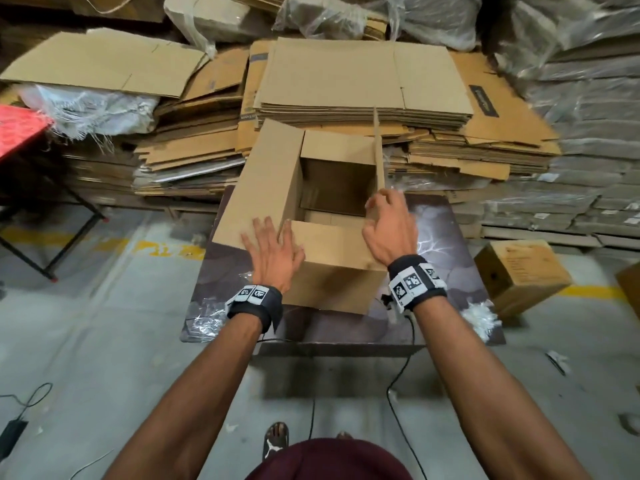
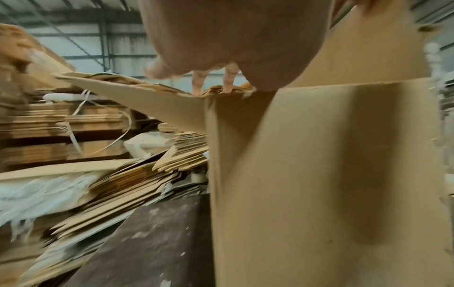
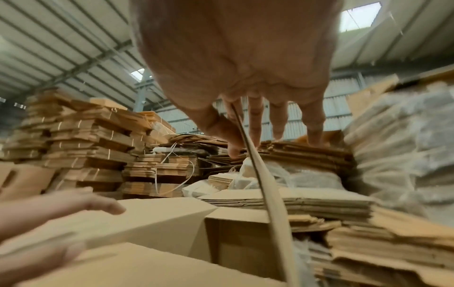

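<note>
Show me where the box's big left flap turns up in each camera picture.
Head: left flap centre-left, under the left hand.
Left wrist: left of centre, jutting leftward.
Right wrist: lower left, left of the upright right flap that the right hand pinches.
Shared landmark: the flattened cardboard stacks behind.

Box on table, cardboard stacks behind

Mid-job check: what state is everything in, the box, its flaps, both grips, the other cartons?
cardboard box: upright on the table, top open.
left flap: swung outward, sloping.
right flap: standing upright.
left-hand grip: open, flat on the box's near-left corner.
right-hand grip: pinching the right flap.
small box: closed, on the floor.
flattened cartons: folded flat, stacked.
</note>
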The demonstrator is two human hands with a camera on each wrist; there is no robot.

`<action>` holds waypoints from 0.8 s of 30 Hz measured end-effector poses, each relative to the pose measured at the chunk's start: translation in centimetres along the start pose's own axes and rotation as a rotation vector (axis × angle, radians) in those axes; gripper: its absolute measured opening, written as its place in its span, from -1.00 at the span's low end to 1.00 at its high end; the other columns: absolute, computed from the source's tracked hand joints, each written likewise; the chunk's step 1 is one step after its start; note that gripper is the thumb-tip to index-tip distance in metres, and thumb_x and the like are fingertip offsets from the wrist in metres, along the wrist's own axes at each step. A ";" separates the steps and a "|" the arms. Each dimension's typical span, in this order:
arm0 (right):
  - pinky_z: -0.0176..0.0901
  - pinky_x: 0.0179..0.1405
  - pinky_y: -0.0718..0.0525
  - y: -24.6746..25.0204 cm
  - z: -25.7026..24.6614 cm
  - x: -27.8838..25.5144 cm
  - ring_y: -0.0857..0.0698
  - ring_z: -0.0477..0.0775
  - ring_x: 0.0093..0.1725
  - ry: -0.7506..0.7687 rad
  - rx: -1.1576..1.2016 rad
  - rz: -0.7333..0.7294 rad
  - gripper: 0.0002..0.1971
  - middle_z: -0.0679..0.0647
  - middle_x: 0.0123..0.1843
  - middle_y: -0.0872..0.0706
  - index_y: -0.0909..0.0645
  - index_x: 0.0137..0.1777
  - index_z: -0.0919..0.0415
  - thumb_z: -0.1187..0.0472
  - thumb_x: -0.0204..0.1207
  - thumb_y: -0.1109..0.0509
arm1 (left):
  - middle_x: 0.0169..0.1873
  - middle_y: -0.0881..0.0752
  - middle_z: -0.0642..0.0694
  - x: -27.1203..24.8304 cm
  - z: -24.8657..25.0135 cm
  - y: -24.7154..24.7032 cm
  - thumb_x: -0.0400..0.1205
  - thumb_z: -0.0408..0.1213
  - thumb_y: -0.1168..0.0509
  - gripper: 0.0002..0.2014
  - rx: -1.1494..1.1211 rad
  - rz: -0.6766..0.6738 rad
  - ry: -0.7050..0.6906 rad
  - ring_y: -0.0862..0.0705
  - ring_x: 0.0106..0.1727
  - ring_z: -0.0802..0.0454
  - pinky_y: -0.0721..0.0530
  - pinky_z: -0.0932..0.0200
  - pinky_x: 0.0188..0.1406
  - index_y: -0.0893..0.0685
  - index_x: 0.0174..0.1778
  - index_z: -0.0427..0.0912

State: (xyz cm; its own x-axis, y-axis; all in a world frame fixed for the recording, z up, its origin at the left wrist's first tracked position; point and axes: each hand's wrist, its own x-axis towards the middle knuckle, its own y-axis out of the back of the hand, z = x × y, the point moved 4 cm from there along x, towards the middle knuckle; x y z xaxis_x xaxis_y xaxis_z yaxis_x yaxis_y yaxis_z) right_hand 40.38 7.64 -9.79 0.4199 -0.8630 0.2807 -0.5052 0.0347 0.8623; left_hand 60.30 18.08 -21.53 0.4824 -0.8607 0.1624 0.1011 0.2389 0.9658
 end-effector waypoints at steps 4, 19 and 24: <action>0.45 0.54 -0.46 1.7 2.8 -0.4 -0.55 0.20 0.46 -0.090 -0.169 0.024 -0.63 0.10 0.55 -0.47 -0.68 0.20 0.16 0.29 0.36 -0.53 | 0.72 -0.17 -0.45 -0.6 4.0 0.6 0.62 -0.40 -0.32 -0.29 -0.096 0.022 -0.212 0.07 0.78 -0.45 0.01 -0.50 0.72 -0.29 0.73 -0.15; 0.84 0.52 -0.11 -2.9 11.4 -2.3 0.09 0.36 0.81 -0.142 -0.426 -0.402 -0.44 -0.07 0.84 0.03 -0.21 0.67 -0.48 0.16 0.83 -0.11 | 0.69 -0.38 -0.17 -1.4 5.9 -1.9 0.82 0.19 0.18 -0.37 0.049 -0.039 -0.440 -0.23 0.74 -0.16 0.09 -0.45 0.71 -0.34 0.73 -0.04; 0.62 0.63 -0.15 -2.3 11.0 -1.4 0.05 0.18 0.82 0.008 -0.446 -0.481 -0.40 -0.01 0.84 0.03 -0.15 0.74 -0.39 0.15 0.80 -0.13 | 0.65 -0.42 -0.17 -1.5 5.9 -1.7 0.82 0.18 0.18 -0.37 0.045 -0.052 -0.444 -0.30 0.69 -0.15 0.06 -0.43 0.71 -0.35 0.72 -0.06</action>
State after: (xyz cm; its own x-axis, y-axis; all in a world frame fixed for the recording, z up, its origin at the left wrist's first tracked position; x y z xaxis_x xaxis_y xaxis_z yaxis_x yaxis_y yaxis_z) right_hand 32.61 3.24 -16.80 0.5276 -0.8307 -0.1778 0.1009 -0.1466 0.9840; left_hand 54.28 16.35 -22.22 0.0570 -0.9830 0.1748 0.0725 0.1787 0.9812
